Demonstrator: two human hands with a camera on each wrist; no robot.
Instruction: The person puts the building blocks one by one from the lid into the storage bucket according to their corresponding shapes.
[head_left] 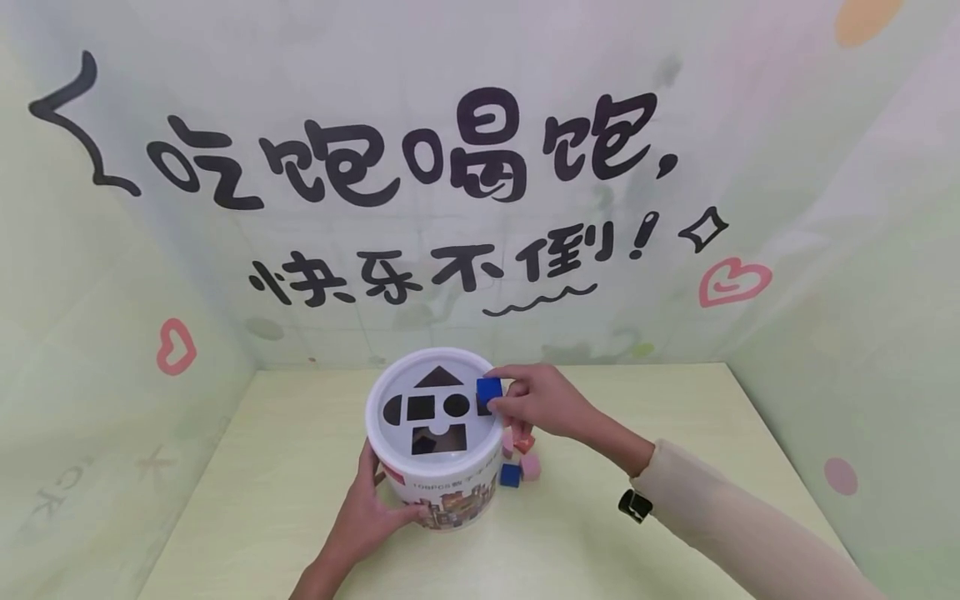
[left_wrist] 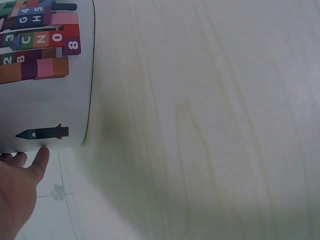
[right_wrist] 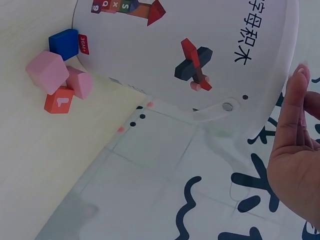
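Observation:
A white round bucket (head_left: pixel 450 479) with printed block pictures stands on the table, its lid (head_left: pixel 393 375) cut with shaped holes. My left hand (head_left: pixel 371 508) grips the bucket's left side, thumb toward the front; part of that hand (left_wrist: pixel 17 195) shows in the left wrist view beside the bucket wall. Between thumb and fingertips my right hand (head_left: pixel 551 404) pinches a blue block (head_left: pixel 489 390) over the rightmost hole, partly covering it. In the right wrist view the right hand (right_wrist: pixel 290 135) is by the lid end of the bucket, and the held block is hidden.
Right of the bucket lie a blue block (right_wrist: pixel 64 45), a pink cube (right_wrist: pixel 47 72), another pink block (right_wrist: pixel 80 82) and an orange-red block (right_wrist: pixel 59 100). A printed backdrop (head_left: pixel 465 50) encloses the back and sides of the wooden table (head_left: pixel 255 467).

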